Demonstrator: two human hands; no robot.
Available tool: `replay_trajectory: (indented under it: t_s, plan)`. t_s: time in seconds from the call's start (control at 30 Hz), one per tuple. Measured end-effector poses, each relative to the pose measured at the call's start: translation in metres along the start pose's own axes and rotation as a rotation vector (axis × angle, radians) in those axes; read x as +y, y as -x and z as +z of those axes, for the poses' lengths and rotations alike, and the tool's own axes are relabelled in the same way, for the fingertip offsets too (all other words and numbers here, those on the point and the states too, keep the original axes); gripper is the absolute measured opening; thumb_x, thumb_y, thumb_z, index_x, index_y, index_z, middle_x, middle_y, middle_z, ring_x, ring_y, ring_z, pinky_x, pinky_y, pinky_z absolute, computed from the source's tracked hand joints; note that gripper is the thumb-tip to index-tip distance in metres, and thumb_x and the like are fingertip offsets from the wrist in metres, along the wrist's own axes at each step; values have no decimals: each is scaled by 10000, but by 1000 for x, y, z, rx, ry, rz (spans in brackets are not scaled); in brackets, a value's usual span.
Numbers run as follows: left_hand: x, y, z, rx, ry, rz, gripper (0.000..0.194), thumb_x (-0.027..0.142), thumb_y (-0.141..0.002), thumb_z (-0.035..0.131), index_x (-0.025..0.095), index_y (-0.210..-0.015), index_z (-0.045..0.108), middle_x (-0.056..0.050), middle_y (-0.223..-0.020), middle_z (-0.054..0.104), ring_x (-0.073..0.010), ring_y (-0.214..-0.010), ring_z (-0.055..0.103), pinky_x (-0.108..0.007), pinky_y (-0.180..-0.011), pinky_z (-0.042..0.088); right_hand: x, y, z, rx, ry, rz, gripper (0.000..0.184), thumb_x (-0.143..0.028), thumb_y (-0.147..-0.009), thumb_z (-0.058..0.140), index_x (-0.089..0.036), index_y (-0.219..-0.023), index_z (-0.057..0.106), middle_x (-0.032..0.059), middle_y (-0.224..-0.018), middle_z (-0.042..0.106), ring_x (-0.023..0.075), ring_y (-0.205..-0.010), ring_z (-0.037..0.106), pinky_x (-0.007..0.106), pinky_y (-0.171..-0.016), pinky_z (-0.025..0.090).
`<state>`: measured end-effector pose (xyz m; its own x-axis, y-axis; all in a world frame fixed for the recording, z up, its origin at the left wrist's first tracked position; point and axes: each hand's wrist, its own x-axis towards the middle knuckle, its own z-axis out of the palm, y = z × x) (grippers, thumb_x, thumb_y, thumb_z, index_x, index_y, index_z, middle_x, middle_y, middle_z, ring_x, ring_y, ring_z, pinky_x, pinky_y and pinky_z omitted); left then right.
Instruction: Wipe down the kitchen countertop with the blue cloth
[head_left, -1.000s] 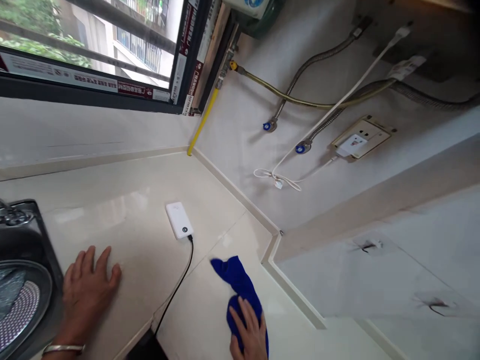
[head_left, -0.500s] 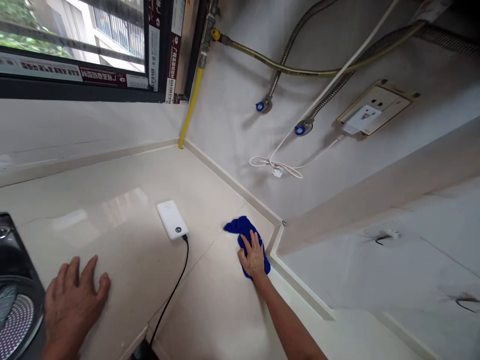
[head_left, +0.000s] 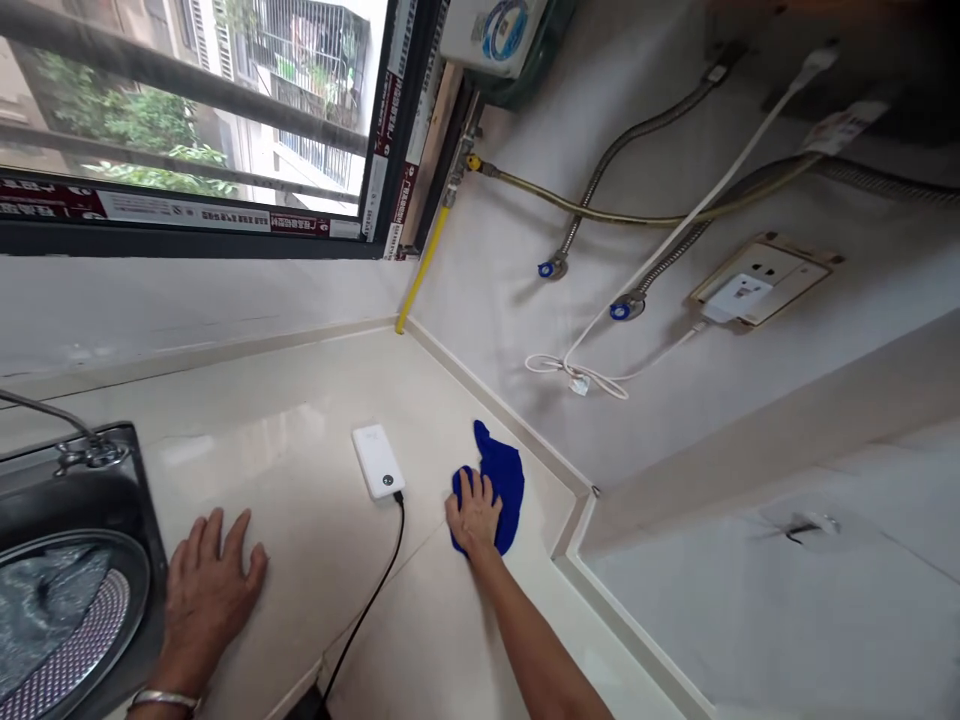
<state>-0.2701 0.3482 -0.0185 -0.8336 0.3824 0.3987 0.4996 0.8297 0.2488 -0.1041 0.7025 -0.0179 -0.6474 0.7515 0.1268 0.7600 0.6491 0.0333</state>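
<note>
My right hand (head_left: 475, 512) presses down on a blue cloth (head_left: 507, 480), its fingers bent over the fabric. Part of the cloth spreads out to the right of the fingers, and one corner points toward the wall. On the left, my left hand (head_left: 213, 580) rests on the pale countertop (head_left: 300, 530) with its fingers apart and nothing in it. A bracelet (head_left: 163, 698) circles that wrist. Between the two hands lies a white power bank (head_left: 378, 461) with a black cable (head_left: 373, 598) plugged into its near end.
Beside my left hand is a metal sink (head_left: 142, 520) with a faucet (head_left: 94, 452). A raised edging (head_left: 487, 395) runs along the wall. A yellow pipe (head_left: 424, 268), valves with blue knobs (head_left: 553, 268), a looped white cord (head_left: 592, 372) and a socket (head_left: 765, 280) are at the wall.
My right hand has moved left with the cloth, away from the corner edging, and the cloth has changed shape. The view has shifted up and left, showing more sink and window. My left hand stays on the countertop.
</note>
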Motion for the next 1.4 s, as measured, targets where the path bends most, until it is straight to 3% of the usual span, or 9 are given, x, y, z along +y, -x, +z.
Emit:
replay_trajectory:
  t_s: [0.17, 0.33, 0.43, 0.53, 0.63, 0.83, 1.13, 1.27, 1.4]
  plan:
    - [-4, 1, 6, 14, 2, 11, 620, 399, -965, 216, 60, -1344, 572, -245, -1470, 416, -390, -1410, 350, -565, -1164, 321, -29, 53, -17, 70, -5, -108, 539, -310, -987, 371, -222, -1517, 416, 123, -1568, 399, 333, -1398, 359, 539, -1026, 361]
    - [-7, 5, 11, 45, 1, 26, 612, 388, -971, 219, 53, -1338, 576, -243, -1477, 407, -379, -1423, 328, -546, -1178, 305, -35, 134, -22, 139, -81, -302, 549, -318, -972, 422, -287, -1521, 409, 95, -1547, 439, 334, -1304, 464, 503, -961, 402]
    - [-8, 6, 12, 26, -5, 19, 613, 390, -972, 212, 63, -1343, 574, -235, -1488, 399, -374, -1431, 316, -549, -1182, 298, -38, 176, -20, 155, -127, -359, 588, -327, -958, 454, -323, -1540, 367, 64, -1562, 421, 341, -1333, 447, 521, -989, 389]
    - [-6, 5, 9, -30, -11, 15, 614, 402, -974, 211, 77, -1370, 550, -228, -1502, 382, -373, -1442, 298, -555, -1188, 284, -43, 189, -20, 139, -150, -381, 608, -317, -945, 468, -332, -1543, 357, 34, -1576, 400, 338, -1387, 389, 540, -1042, 351]
    - [-4, 3, 5, -69, -9, 7, 622, 417, -977, 207, 80, -1382, 537, -230, -1506, 372, -380, -1452, 279, -558, -1197, 270, -46, 170, -21, 97, -162, -376, 608, -297, -941, 462, -329, -1539, 361, 27, -1583, 388, 324, -1402, 365, 543, -1072, 322]
    - [-2, 3, 0, -91, -4, 4, 613, 423, -978, 220, 90, -1390, 529, -223, -1519, 357, -379, -1456, 277, -558, -1204, 260, -43, 91, -15, 89, -128, -287, 558, -243, -953, 410, -279, -1509, 424, 60, -1564, 414, 299, -1384, 353, 521, -1081, 300]
    - [-1, 3, -2, -100, 16, -13, 590, 396, -962, 257, 84, -1380, 532, -213, -1522, 368, -347, -1472, 257, -537, -1215, 247, -27, -14, 1, 92, -38, -110, 530, -301, -971, 352, -250, -1485, 469, 76, -1557, 416, 295, -1384, 328, 521, -1091, 285]
    - [-3, 5, 1, -94, 39, -34, 561, 384, -948, 315, 110, -1390, 524, -196, -1534, 361, -328, -1481, 241, -520, -1222, 233, -24, -30, 2, 100, -39, -29, 549, -317, -968, 327, -233, -1494, 459, 88, -1555, 408, 292, -1408, 297, 521, -1109, 282]
    - [-4, 7, 5, -68, 63, -47, 536, 362, -945, 341, 119, -1382, 534, -186, -1537, 362, -317, -1478, 250, -504, -1223, 226, -27, -15, 4, 112, -48, -13, 566, -342, -975, 297, -195, -1500, 447, 122, -1549, 408, 307, -1412, 296, 539, -1098, 294]
